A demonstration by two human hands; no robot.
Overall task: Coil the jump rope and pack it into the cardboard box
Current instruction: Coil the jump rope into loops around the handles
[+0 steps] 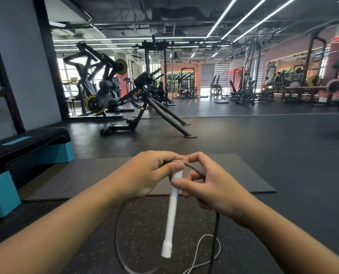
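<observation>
A white jump rope handle hangs down between my hands, its top end pinched by my left hand. The grey rope arcs from the handle's top over into my right hand, which pinches it. Loops of rope fall below both hands toward the speckled floor; a thinner pale strand curls at the bottom. No cardboard box is in view.
A dark exercise mat lies on the floor ahead. A black and teal step platform stands at the left. Weight machines and racks fill the gym beyond.
</observation>
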